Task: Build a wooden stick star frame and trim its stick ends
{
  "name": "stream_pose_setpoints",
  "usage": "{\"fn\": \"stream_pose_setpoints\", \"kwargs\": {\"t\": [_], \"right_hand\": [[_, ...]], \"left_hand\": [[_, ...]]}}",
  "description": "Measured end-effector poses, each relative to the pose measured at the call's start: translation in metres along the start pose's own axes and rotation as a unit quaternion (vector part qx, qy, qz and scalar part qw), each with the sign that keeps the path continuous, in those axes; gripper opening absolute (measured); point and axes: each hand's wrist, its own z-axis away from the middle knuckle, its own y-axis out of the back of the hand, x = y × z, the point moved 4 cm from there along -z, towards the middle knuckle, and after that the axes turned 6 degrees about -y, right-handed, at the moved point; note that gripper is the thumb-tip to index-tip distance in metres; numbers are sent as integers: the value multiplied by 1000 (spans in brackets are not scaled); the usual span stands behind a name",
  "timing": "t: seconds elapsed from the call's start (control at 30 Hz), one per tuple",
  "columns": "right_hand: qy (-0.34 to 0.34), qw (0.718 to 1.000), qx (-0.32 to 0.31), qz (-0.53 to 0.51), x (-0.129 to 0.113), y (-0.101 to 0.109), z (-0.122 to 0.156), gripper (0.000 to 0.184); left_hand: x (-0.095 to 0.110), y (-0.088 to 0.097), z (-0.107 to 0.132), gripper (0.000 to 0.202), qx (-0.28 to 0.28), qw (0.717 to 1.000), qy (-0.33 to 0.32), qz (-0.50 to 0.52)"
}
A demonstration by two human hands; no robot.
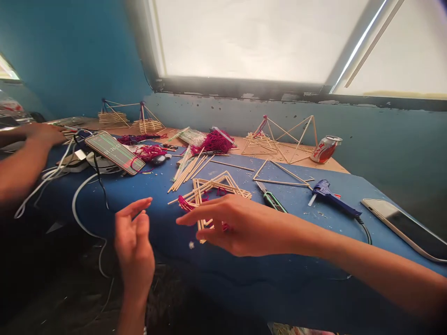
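Note:
My left hand [134, 239] is raised in front of the table edge, fingers loosely apart and nothing in them. My right hand [230, 225] reaches in from the right, its fingers stretched out and no object visible between them. Right behind it lies a frame of wooden sticks [226, 179] stacked into a star-like shape, with magenta yarn [186, 203] wound on it. The right hand hides part of this frame, so I cannot tell whether they touch. A tiny white bit [191, 244] shows below the fingertips.
Loose sticks [190, 172], a green utility knife [274, 201], a stick triangle [282, 174] and a glue gun [328, 193] lie around. Phones [115, 151], cables and a can [326, 149] stand farther out. Another person's arm [31, 158] is at left.

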Motion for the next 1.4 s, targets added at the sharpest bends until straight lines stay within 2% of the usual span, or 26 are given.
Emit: {"fn": "stream_pose_setpoints", "kwargs": {"t": [0.07,0.13,0.17,0.2,0.27,0.3,0.37,0.43,0.53,0.67,0.9,1.03,1.17,1.3,1.4], "right_hand": [[11,995,49,83,7,5,-18,39],[-24,981,111,158,28,16,-36,34],[-45,975,129,178,41,22,-44,30],[-58,971,138,187,54,28,-51,28],[-69,969,129,197,79,36,-63,27],[-68,971,109,200,89,38,-66,26],[-60,976,63,202,103,40,-69,26],[-49,978,25,203,112,39,-69,23],[-35,978,-7,204,118,37,-67,17],[-18,980,-18,198,126,36,-69,13],[21,978,5,207,138,33,-68,22],[49,969,10,240,139,30,-63,29],[63,958,17,278,139,25,-59,27],[54,954,27,295,137,22,-58,22],[11,950,34,309,134,22,-58,20]], "left_hand": [[1,19,-5,23,65,998,13,14],[9,27,-11,19,82,996,14,8],[14,25,-14,19,56,998,13,-7],[19,18,-18,19,4,1000,7,-30],[28,-7,-26,20,-138,987,-32,-77],[30,-20,-29,20,-191,976,-60,-90],[26,-44,-37,20,-246,959,-85,-112],[14,-62,-44,23,-265,953,-77,-125],[-5,-76,-49,20,-281,952,-62,-109],[-17,-77,-48,16,-292,951,-60,-81],[-19,-77,-44,11,-267,955,-63,-115],[-21,-77,-42,12,-267,957,-53,-102],[-22,-76,-42,13,-263,958,-57,-102],[-22,-76,-41,13,-251,960,-64,-107],[-21,-77,-41,12,-247,961,-70,-104]]}}
